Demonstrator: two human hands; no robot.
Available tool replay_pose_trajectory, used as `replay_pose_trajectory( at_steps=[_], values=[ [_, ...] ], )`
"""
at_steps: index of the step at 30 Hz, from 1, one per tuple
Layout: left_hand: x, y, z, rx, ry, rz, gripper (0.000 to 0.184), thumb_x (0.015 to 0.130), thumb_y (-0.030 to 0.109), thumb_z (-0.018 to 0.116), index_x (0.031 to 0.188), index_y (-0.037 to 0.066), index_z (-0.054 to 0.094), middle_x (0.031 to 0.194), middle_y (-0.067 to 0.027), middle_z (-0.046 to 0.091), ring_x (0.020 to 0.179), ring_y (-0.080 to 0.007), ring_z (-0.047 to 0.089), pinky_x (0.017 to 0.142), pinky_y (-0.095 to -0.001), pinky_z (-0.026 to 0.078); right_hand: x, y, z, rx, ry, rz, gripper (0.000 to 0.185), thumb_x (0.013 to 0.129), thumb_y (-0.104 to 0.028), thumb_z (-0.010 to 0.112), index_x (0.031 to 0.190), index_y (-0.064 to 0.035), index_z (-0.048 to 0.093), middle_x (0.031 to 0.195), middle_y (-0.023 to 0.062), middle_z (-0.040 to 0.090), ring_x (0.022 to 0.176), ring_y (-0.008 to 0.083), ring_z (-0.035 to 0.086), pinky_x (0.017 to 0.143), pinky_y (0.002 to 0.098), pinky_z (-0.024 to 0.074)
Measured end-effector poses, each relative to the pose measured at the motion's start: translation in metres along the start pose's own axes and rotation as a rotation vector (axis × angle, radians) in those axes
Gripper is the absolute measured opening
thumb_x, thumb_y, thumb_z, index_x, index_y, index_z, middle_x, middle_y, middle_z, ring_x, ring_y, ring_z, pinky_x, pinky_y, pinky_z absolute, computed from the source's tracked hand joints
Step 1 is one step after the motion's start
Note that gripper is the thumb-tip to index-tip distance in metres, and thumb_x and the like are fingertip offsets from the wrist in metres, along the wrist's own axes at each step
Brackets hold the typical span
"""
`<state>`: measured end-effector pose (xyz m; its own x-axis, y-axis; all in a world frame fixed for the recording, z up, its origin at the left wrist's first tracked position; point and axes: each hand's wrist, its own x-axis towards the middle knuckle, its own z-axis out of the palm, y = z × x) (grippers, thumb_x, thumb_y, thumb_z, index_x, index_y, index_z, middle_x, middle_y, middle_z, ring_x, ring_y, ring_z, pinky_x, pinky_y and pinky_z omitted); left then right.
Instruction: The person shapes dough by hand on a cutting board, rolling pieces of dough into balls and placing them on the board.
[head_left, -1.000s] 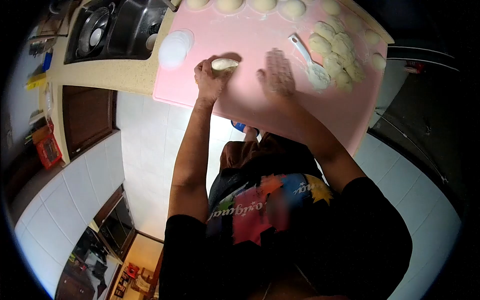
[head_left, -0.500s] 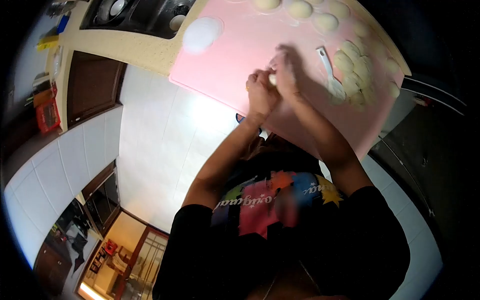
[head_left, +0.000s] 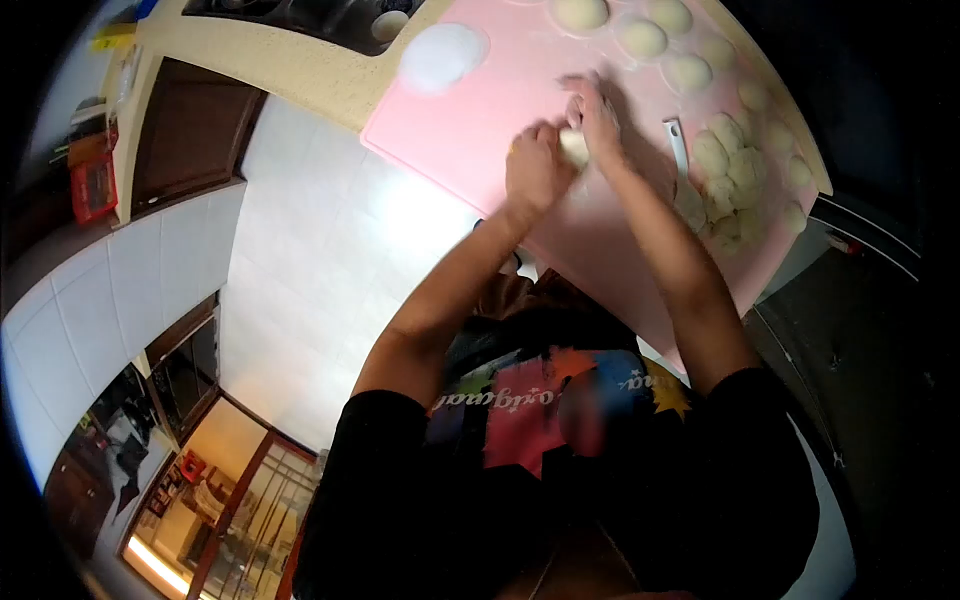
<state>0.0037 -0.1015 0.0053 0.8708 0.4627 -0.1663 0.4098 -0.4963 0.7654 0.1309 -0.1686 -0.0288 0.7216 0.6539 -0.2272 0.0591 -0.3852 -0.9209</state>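
Observation:
A pale piece of dough [head_left: 574, 148] shows between my two hands over the pink mat [head_left: 470, 140]. My left hand [head_left: 538, 165] curls around its left side with bent fingers, a ring on one of them. On the other side my right hand [head_left: 598, 122] leans against the dough, its fingers apart and reaching past it; part of the dough is hidden. Right of my right hand lies a white-handled spatula [head_left: 677, 150], its blade beside a cluster of dough pieces [head_left: 735, 170]. Smooth round dough balls [head_left: 643, 39] rest along the mat's far and right edges.
A white round item [head_left: 443, 58], perhaps flour, sits at the mat's far left. Beyond it is a dark sink [head_left: 310, 18] set in the beige counter [head_left: 300, 75]. A dark appliance-like surface [head_left: 860, 330] stands right of the mat.
The view has shifted, so the mat and dough sit further right and lower. More of the dough shows between my hands, which have parted slightly, and my right fingers are more spread.

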Motion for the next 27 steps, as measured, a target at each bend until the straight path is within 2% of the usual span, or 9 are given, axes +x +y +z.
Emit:
replay_pose_trajectory(
  at_steps=[1, 3, 6, 13, 15, 17, 18, 21, 27],
  values=[
    [-0.015, 0.005, 0.001, -0.027, 0.008, 0.031, 0.060, 0.074, 0.018, 0.079, 0.127, 0.004, 0.057, 0.122, -0.0182, 0.057, 0.115, -0.0398, 0.053, 0.099, -0.0483, 0.045, -0.017, -0.010, 0.001, 0.201, 0.010, 0.220, 0.026, 0.099, -0.024, 0.054, 0.116, -0.0069, 0.064, 0.104, 0.0172, 0.069, 0.088, 0.0277, 0.067, 0.074, 0.0363, 0.0501],
    [-0.047, 0.010, 0.008, -0.002, 0.091, 0.049, 0.063, 0.074, 0.018, 0.080, 0.129, 0.001, 0.055, 0.121, -0.0176, 0.058, 0.113, -0.0389, 0.054, 0.100, -0.0475, 0.045, -0.051, 0.002, 0.027, -0.489, 0.480, -0.188, 0.032, 0.097, -0.024, 0.056, 0.123, -0.0056, 0.059, 0.112, 0.0172, 0.068, 0.103, 0.0307, 0.064, 0.086, 0.0381, 0.0497],
    [-0.048, 0.005, 0.005, -0.065, 0.089, 0.043, 0.066, 0.073, 0.019, 0.082, 0.130, -0.001, 0.054, 0.122, -0.0176, 0.059, 0.114, -0.0387, 0.053, 0.102, -0.0479, 0.044, -0.048, 0.008, 0.022, -0.844, 0.574, -0.495, 0.030, 0.098, -0.028, 0.055, 0.121, -0.0100, 0.063, 0.112, 0.0154, 0.069, 0.104, 0.0310, 0.065, 0.089, 0.0406, 0.0483],
    [0.028, 0.001, -0.021, -0.004, -0.148, -0.009, 0.065, 0.073, 0.017, 0.080, 0.130, 0.001, 0.054, 0.129, -0.0225, 0.055, 0.115, -0.0401, 0.053, 0.096, -0.0475, 0.049, 0.020, -0.028, -0.005, -0.814, 0.041, -0.255, 0.030, 0.097, -0.038, 0.057, 0.110, -0.0127, 0.067, 0.105, 0.0112, 0.072, 0.098, 0.0317, 0.069, 0.091, 0.0411, 0.0501],
    [0.026, 0.011, -0.010, 0.002, -0.189, -0.065, 0.062, 0.073, 0.017, 0.079, 0.128, 0.001, 0.054, 0.129, -0.0227, 0.054, 0.114, -0.0404, 0.054, 0.095, -0.0475, 0.049, 0.025, -0.012, -0.009, -0.761, 0.178, -0.524, 0.037, 0.100, -0.041, 0.053, 0.113, -0.0088, 0.065, 0.084, 0.0110, 0.068, 0.074, 0.0273, 0.067, 0.074, 0.0369, 0.0517],
    [-0.005, 0.031, 0.002, -0.117, 0.038, -0.205, 0.060, 0.073, 0.017, 0.079, 0.125, 0.000, 0.054, 0.130, -0.0220, 0.053, 0.115, -0.0418, 0.053, 0.097, -0.0481, 0.049, 0.013, -0.018, -0.020, 0.468, -0.124, 0.221, 0.051, 0.104, -0.050, 0.043, 0.113, -0.0050, 0.065, 0.070, 0.0037, 0.056, 0.062, 0.0189, 0.054, 0.064, 0.0349, 0.0473],
    [-0.021, 0.036, 0.004, -0.099, 0.031, -0.146, 0.061, 0.075, 0.017, 0.078, 0.127, -0.001, 0.052, 0.130, -0.0225, 0.052, 0.118, -0.0433, 0.051, 0.100, -0.0488, 0.046, -0.013, -0.041, -0.013, 0.316, 0.082, 0.348, 0.066, 0.105, -0.057, 0.031, 0.113, -0.0017, 0.065, 0.069, -0.0012, 0.045, 0.060, 0.0123, 0.041, 0.061, 0.0326, 0.0422],
    [-0.057, 0.016, 0.039, 0.059, 0.094, -0.012, 0.073, 0.077, 0.026, 0.080, 0.135, -0.005, 0.046, 0.128, -0.0291, 0.052, 0.121, -0.0440, 0.048, 0.102, -0.0525, 0.042, -0.054, 0.018, 0.014, -0.458, 0.546, -0.326, 0.032, 0.102, -0.032, 0.053, 0.114, -0.0059, 0.065, 0.092, 0.0122, 0.068, 0.082, 0.0275, 0.066, 0.076, 0.0390, 0.0508],
    [-0.013, 0.000, 0.001, -0.053, -0.010, 0.073, 0.080, 0.076, 0.031, 0.082, 0.140, -0.001, 0.046, 0.133, -0.0208, 0.053, 0.125, -0.0425, 0.047, 0.106, -0.0499, 0.039, -0.006, -0.009, -0.006, -0.731, 0.341, -0.452, 0.020, 0.096, -0.024, 0.061, 0.109, -0.0091, 0.065, 0.104, 0.0127, 0.071, 0.095, 0.0345, 0.067, 0.085, 0.0441, 0.0522]
  ],
)
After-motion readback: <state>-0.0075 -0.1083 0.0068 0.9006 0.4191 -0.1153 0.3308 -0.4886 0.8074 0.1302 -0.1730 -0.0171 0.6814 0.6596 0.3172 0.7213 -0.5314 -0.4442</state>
